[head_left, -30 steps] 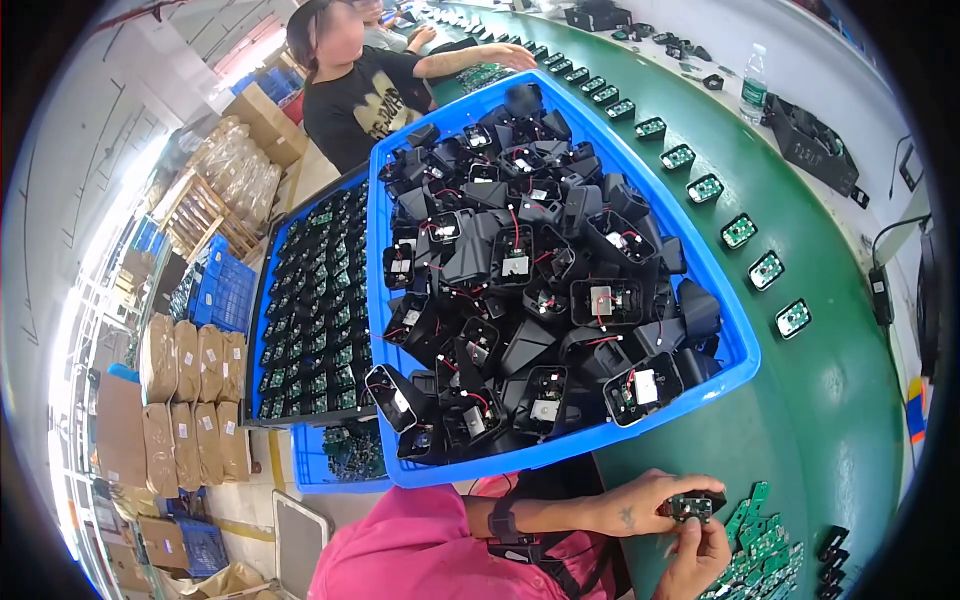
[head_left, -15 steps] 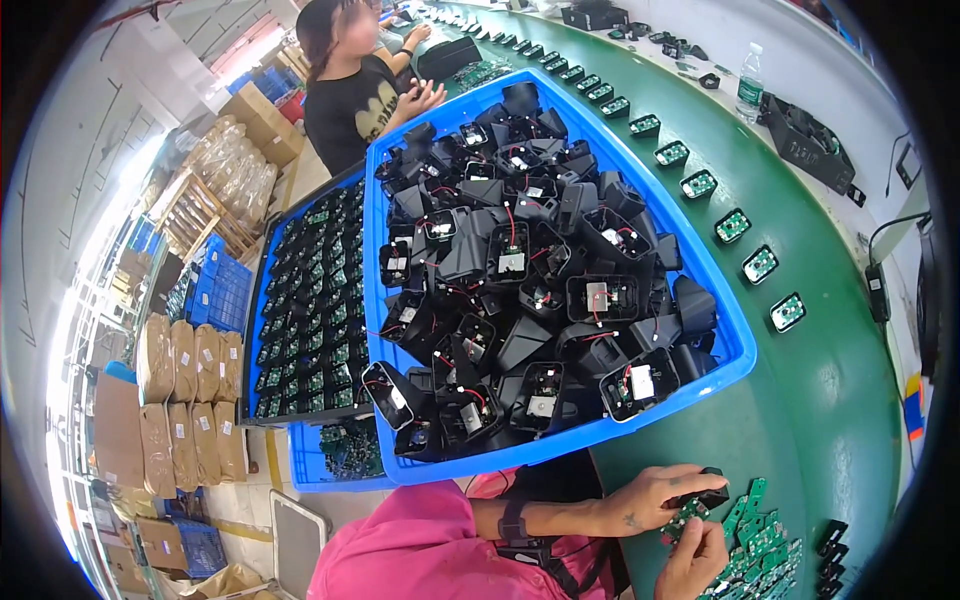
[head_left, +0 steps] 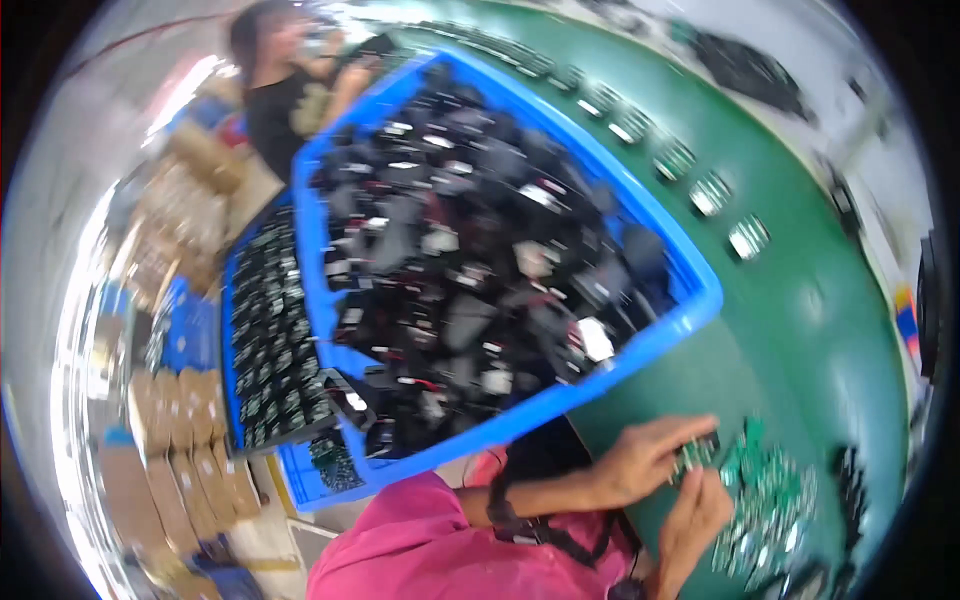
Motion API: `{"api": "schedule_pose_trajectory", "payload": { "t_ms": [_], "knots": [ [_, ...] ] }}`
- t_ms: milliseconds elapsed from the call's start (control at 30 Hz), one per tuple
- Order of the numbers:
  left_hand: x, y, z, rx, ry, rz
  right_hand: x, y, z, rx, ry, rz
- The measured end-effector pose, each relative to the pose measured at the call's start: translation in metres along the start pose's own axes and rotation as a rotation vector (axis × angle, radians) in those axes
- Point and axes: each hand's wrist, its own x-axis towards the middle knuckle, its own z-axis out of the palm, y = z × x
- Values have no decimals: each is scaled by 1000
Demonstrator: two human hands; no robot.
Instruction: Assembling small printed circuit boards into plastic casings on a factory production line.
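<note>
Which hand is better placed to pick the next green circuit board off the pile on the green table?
Right, probably. The right hand lies beside the pile of green circuit boards, while the left hand already has its fingers on a small board.

A long green-topped workbench (head_left: 800,300) is curving across the right side, blurred by motion. A large blue plastic crate (head_left: 690,310) heaped with black parts is sitting on it, and a second, lower blue tray (head_left: 232,330) of dark green boards is lying just beside it on the left. Brown cardboard boxes (head_left: 170,450) are standing in rows on the floor further left, with strong white light washing in over them. Another person in a black top (head_left: 275,110) is working at the far end.
</note>
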Motion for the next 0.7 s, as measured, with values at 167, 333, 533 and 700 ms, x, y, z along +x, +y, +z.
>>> {"api": "schedule_pose_trajectory", "payload": {
  "t_ms": [167, 333, 533, 700],
  "knots": [
    [1, 5, -18, -34, 0, -117, 13, -11, 7, 31, -61, -29],
    [5, 2, -22, -304, -208, -289, 11, 0, 7, -24, 14, 25],
    [9, 6, -19, -320, -160, -406, 14, -1, 3, -133, -78, 88],
    [14, 5, -17, -370, -198, -490, 28, -3, 1, 251, -120, 260]
  ]
}}
